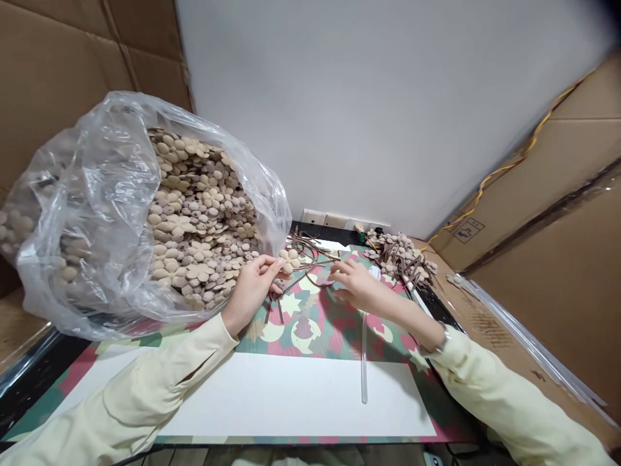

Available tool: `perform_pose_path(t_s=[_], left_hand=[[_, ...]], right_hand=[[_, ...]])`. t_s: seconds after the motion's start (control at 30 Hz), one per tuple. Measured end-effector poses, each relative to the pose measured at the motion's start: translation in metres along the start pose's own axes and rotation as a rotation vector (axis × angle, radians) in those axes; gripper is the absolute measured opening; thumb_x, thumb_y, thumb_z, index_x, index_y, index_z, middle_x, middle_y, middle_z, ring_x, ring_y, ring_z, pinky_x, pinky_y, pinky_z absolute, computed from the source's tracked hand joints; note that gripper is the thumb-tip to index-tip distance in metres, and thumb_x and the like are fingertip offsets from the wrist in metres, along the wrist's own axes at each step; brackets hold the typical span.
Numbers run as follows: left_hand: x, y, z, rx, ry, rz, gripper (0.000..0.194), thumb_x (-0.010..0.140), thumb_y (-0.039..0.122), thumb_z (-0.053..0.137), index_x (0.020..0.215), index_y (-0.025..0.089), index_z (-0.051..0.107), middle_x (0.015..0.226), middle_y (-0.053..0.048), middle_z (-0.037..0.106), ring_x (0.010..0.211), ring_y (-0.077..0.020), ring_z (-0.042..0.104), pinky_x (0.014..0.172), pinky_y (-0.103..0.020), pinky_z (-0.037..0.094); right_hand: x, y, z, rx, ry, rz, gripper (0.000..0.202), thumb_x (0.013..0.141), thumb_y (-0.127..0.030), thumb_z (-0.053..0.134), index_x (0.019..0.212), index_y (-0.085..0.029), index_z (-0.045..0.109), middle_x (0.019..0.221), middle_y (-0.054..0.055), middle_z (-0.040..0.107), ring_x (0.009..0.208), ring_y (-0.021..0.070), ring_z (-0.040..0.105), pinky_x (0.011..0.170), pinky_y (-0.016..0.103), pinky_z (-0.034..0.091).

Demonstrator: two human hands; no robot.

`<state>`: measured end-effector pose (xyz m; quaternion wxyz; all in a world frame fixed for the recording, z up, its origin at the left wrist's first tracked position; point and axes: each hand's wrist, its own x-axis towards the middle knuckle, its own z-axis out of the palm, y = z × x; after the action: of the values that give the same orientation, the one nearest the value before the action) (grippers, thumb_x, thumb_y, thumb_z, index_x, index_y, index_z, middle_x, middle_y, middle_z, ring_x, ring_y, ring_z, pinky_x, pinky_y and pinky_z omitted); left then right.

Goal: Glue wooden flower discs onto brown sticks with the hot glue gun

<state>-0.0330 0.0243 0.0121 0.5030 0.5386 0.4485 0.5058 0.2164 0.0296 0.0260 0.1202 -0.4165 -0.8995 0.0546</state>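
Between the thumb and fingers of my left hand (pixel 252 285) is a beige padded flower (pixel 290 261), held at the right edge of a big clear plastic bag (pixel 111 175). Many similar flowers (pixel 198 252) fill the bag's open mouth. My right hand (pixel 361 283) hovers over the patterned sheet with its fingers apart and slightly bent, and I see nothing held in it. Thin brown cords (pixel 310 249) lie loose between and behind the hands. A translucent rod (pixel 364 362) extends toward me from beneath the right forearm, and the forearm hides its far end.
White paper (pixel 291 395) covers the front of the camouflage-patterned sheet (pixel 330 336). At the back right lies a pile of flowers with brown cords (pixel 402 255). Sockets (pixel 334 220) line the wall's foot. Cardboard (pixel 553 220) and long clear sticks (pixel 528 349) border the right side.
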Motion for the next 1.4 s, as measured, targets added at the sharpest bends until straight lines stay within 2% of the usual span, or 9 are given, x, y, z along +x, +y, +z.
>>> perform_pose_path(t_s=[0.1, 0.2, 0.33, 0.5, 0.57, 0.73, 0.97, 1.17, 1.4], left_hand=[[0.0, -0.001, -0.001, 0.02, 0.005, 0.008, 0.032, 0.075, 0.046, 0.059, 0.081, 0.014, 0.058, 0.077, -0.006, 0.069, 0.05, -0.0122, 0.059, 0.049, -0.024, 0.048], [-0.003, 0.003, -0.001, 0.03, -0.023, 0.026, 0.031, 0.076, 0.045, 0.059, 0.081, 0.014, 0.059, 0.079, -0.005, 0.068, 0.05, -0.0112, 0.058, 0.051, -0.024, 0.048], [-0.011, 0.015, 0.001, -0.016, -0.178, 0.063, 0.026, 0.078, 0.041, 0.059, 0.084, 0.016, 0.062, 0.084, -0.004, 0.067, 0.072, -0.0153, 0.062, 0.065, -0.025, 0.05], [-0.017, 0.019, 0.007, -0.121, -0.265, 0.004, 0.024, 0.079, 0.039, 0.059, 0.086, 0.017, 0.064, 0.091, -0.005, 0.068, 0.082, -0.0163, 0.062, 0.073, -0.026, 0.049], [-0.017, 0.016, 0.009, -0.121, -0.252, -0.007, 0.025, 0.078, 0.04, 0.059, 0.085, 0.016, 0.064, 0.09, -0.005, 0.068, 0.08, -0.0158, 0.063, 0.072, -0.026, 0.049], [-0.016, 0.009, 0.014, -0.031, -0.142, 0.001, 0.028, 0.076, 0.042, 0.06, 0.083, 0.016, 0.064, 0.082, -0.005, 0.069, 0.073, -0.0162, 0.063, 0.064, -0.024, 0.049], [-0.018, 0.007, 0.021, -0.015, -0.108, 0.009, 0.029, 0.077, 0.043, 0.06, 0.088, 0.016, 0.063, 0.089, -0.006, 0.069, 0.076, -0.0175, 0.064, 0.064, -0.027, 0.053], [-0.025, 0.016, 0.027, -0.157, -0.207, -0.1, 0.029, 0.079, 0.041, 0.059, 0.094, 0.017, 0.058, 0.094, -0.008, 0.069, 0.088, -0.0226, 0.065, 0.072, -0.033, 0.053], [-0.024, 0.009, 0.033, -0.388, -0.481, -0.289, 0.015, 0.082, 0.031, 0.059, 0.087, 0.016, 0.06, 0.099, -0.005, 0.065, 0.097, -0.0154, 0.059, 0.091, -0.028, 0.041]], right_hand=[[0.024, -0.004, 0.019, 0.114, -0.023, 0.035, 0.008, 0.08, -0.015, 0.055, 0.078, -0.017, 0.061, 0.096, 0.012, 0.057, 0.099, 0.0265, 0.047, 0.084, 0.043, 0.038], [0.026, -0.006, 0.015, 0.204, -0.014, 0.04, 0.013, 0.083, -0.021, 0.054, 0.072, -0.017, 0.059, 0.107, 0.01, 0.056, 0.104, 0.0233, 0.048, 0.085, 0.038, 0.039], [0.008, -0.025, -0.004, 0.769, 0.055, 0.177, 0.013, 0.08, -0.027, 0.058, 0.071, -0.018, 0.057, 0.127, 0.007, 0.05, 0.103, 0.0212, 0.053, 0.081, 0.034, 0.041], [-0.009, -0.047, -0.009, 1.261, 0.165, 0.319, 0.015, 0.07, -0.028, 0.069, 0.069, -0.018, 0.057, 0.097, 0.005, 0.063, 0.086, 0.0175, 0.058, 0.073, 0.031, 0.041], [-0.011, -0.049, -0.008, 1.312, 0.194, 0.329, 0.016, 0.07, -0.029, 0.07, 0.071, -0.018, 0.059, 0.088, 0.003, 0.064, 0.082, 0.0161, 0.058, 0.073, 0.03, 0.041], [-0.012, -0.047, -0.005, 1.378, 0.214, 0.301, 0.015, 0.07, -0.029, 0.07, 0.068, -0.018, 0.06, 0.103, 0.005, 0.062, 0.095, 0.0175, 0.056, 0.079, 0.03, 0.041], [-0.012, -0.048, 0.0, 1.428, 0.249, 0.374, 0.016, 0.069, -0.025, 0.071, 0.066, -0.016, 0.058, 0.069, -0.002, 0.06, 0.066, 0.01, 0.054, 0.065, 0.025, 0.038], [-0.014, -0.052, 0.001, 1.444, 0.291, 0.447, 0.018, 0.066, -0.023, 0.073, 0.063, -0.016, 0.056, 0.064, -0.003, 0.06, 0.063, 0.0108, 0.056, 0.062, 0.025, 0.039], [-0.013, -0.052, 0.005, 1.464, 0.4, 0.485, 0.022, 0.063, -0.025, 0.074, 0.077, -0.019, 0.058, 0.073, -0.002, 0.059, 0.065, 0.0109, 0.056, 0.06, 0.024, 0.041]])
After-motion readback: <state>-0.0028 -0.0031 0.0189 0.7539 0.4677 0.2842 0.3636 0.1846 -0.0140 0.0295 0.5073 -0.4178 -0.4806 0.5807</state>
